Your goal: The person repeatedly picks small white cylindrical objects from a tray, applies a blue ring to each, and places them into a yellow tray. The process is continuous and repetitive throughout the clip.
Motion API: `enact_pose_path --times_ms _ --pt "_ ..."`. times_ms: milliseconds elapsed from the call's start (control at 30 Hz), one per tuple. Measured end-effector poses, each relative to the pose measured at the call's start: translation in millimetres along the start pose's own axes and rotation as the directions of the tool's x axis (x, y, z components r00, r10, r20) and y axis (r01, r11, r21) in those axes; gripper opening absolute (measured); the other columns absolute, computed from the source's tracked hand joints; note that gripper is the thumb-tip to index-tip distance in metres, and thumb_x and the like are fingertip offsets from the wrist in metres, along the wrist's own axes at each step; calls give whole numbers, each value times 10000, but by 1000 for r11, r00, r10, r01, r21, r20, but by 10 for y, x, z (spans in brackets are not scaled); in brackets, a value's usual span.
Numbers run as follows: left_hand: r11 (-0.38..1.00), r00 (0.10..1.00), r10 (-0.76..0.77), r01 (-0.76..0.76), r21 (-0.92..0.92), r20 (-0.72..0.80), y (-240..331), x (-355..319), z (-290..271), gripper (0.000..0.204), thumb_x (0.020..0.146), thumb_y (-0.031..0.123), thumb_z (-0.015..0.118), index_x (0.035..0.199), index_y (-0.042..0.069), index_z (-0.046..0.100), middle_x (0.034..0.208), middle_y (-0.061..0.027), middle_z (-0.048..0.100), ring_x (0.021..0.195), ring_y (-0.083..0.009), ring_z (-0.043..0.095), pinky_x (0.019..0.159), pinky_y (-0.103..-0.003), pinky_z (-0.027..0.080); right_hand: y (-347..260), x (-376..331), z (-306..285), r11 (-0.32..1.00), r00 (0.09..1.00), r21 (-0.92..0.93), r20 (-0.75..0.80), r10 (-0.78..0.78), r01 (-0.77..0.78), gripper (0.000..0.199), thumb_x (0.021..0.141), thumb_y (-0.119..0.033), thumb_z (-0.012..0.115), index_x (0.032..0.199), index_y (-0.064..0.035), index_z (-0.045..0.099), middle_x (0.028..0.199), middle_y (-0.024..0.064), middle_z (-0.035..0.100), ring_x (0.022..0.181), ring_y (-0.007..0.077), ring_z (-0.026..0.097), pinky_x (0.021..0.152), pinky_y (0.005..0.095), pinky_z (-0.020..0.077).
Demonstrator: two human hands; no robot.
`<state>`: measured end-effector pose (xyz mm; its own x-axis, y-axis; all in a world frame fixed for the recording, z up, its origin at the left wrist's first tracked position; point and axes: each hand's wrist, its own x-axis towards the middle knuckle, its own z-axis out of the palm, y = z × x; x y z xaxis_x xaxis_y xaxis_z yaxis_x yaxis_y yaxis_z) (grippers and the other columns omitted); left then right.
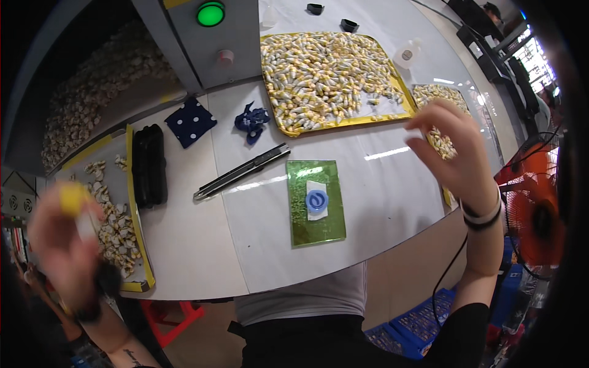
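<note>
My left hand [64, 242], smeared by motion, is over the left tray [144, 251] with its yellow edge and loose whitish pieces. Something yellow [73, 199] shows at its fingertips; I cannot make out whether it is held or worn. Raised above the table's right side, my right hand [457, 156] has thumb and fingers curved apart, with nothing visible between them. It partly covers a smaller tray of yellow-white pieces [443, 144]. Between the hands lies a green, see-through plate [316, 233], bearing a white patch and a blue round piece [316, 200].
A large yellow-edged tray [343, 126] full of small pieces lies at the back. Left of the plate are a long black bar [242, 172], a dotted cloth [191, 121], a crumpled blue cloth [251, 121] and a black case [150, 165]. A white bottle [407, 54] and orange fan [537, 211] stand right.
</note>
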<state>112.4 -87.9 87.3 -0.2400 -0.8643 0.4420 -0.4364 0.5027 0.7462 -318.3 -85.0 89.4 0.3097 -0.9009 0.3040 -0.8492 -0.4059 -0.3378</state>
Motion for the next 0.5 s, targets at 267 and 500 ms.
enact_pose_path --times_ms 267,500 --pt "416 751 67 578 -702 657 185 -805 1011 389 927 373 597 1001 -8 588 868 -100 640 662 -165 619 675 -282 494 817 621 471 993 957 -114 283 56 -25 105 809 -30 633 900 13 602 835 141 621 803 286 603 731 365 486" --pt "-60 792 -258 558 -827 553 214 -1074 1339 322 982 280 525 1103 -17 498 934 -139 604 908 -239 636 881 -431 516 479 546 543 999 995 -17 90 53 -52 108 879 -49 599 946 11 539 789 112 614 715 239 599 652 313 479"
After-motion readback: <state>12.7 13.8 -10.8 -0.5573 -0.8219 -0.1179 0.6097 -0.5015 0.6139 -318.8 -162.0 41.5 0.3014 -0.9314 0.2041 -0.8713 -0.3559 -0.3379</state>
